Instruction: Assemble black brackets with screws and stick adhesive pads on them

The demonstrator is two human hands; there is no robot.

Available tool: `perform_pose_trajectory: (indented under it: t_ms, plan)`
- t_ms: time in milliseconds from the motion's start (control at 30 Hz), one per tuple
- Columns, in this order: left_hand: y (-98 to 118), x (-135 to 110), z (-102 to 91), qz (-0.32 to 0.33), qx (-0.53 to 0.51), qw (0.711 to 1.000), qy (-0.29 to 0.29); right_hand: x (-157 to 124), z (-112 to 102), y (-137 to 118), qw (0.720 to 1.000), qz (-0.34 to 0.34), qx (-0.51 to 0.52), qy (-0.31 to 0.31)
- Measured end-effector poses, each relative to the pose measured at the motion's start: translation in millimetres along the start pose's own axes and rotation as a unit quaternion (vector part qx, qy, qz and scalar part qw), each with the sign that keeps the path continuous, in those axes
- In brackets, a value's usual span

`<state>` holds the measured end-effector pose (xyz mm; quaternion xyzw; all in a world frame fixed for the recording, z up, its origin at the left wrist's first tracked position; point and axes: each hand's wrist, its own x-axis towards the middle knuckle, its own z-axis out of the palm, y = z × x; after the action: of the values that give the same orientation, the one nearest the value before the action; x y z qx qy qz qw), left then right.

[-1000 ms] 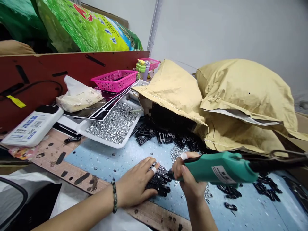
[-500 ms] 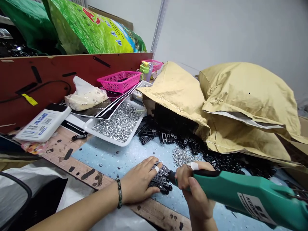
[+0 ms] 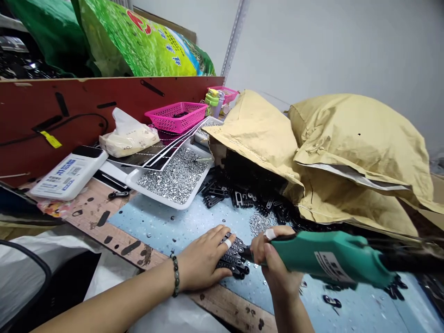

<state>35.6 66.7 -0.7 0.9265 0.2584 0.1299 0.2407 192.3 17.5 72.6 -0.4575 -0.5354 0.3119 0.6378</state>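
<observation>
My left hand (image 3: 204,259) lies flat with its fingers stretched over a row of black perforated strips (image 3: 236,253), touching them at the table edge. A bead bracelet circles that wrist. Fingers wrapped round its front end, my right hand (image 3: 279,266) holds a green electric screwdriver (image 3: 322,256) level, the tip pointing left at the strips. Whether the tip touches a screw is hidden. White tape is on a finger of each hand. Beyond the hands lies a pile of small silver screws (image 3: 261,224).
A white tray (image 3: 183,203) of small silver nuts stands behind my left hand. Paper sacks (image 3: 357,134) with black parts spilling out fill the back right. Further left are a pink basket (image 3: 176,121), a tissue pack (image 3: 128,141) and a white scale (image 3: 71,173).
The screwdriver's rear end has swung away from me and up, and its body has shifted left with my right hand. My left hand stays on the strips. The view has shifted slightly.
</observation>
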Motion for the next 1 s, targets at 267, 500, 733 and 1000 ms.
perform_pose_trajectory:
  t_ms: [267,500,733,1000]
  plan:
    - [-2,-2,5.5,0.011,0.000,0.999,0.033,1,4,4,0.997,-0.002,0.073,0.019]
    - [-3,-1,5.3,0.009,0.016,1.000,0.025,-14,-14,-28,0.992,-0.075,0.079,0.056]
    - [-1,-1,5.6,0.011,0.011,0.999,0.032,-15,-9,-6,0.994,-0.042,0.085,0.047]
    - [-1,-1,4.5,0.013,0.019,0.999,0.022,-20,-5,-12,0.999,-0.036,0.031,0.004]
